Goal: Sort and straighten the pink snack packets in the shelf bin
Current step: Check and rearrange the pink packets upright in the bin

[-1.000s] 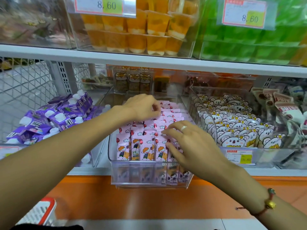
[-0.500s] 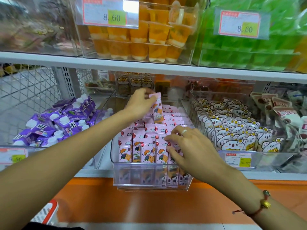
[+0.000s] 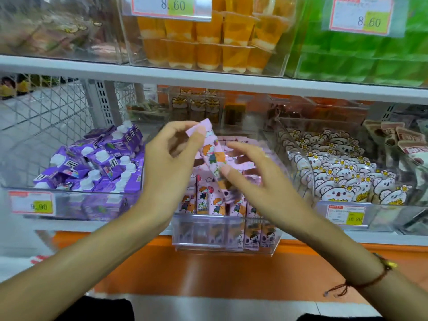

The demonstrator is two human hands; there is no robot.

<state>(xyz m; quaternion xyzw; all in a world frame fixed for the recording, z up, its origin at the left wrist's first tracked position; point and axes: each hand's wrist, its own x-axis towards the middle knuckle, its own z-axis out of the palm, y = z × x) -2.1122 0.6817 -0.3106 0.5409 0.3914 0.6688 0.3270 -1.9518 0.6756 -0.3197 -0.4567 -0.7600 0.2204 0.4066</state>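
A clear shelf bin [image 3: 222,243] at the centre holds several pink snack packets [image 3: 203,200] with a cartoon child, standing in rows. One pink packet [image 3: 212,154] is lifted above the bin, tilted, its top end up and left. My left hand [image 3: 166,163] pinches its upper end between thumb and fingers. My right hand [image 3: 250,172] touches its lower end with the thumb, fingers spread over the rows behind. The rear packets are partly hidden by my hands.
A bin of purple pouches [image 3: 92,163] stands to the left, a bin of koala-shaped packets [image 3: 335,172] to the right. The upper shelf [image 3: 208,79] overhangs with orange jelly cups [image 3: 208,40] and green packs [image 3: 361,54]. An orange ledge [image 3: 208,269] runs below.
My left hand pulled one packet out of the back rows and brought it up and forward. My right hand left the front packets and rose to meet the packet's lower end.
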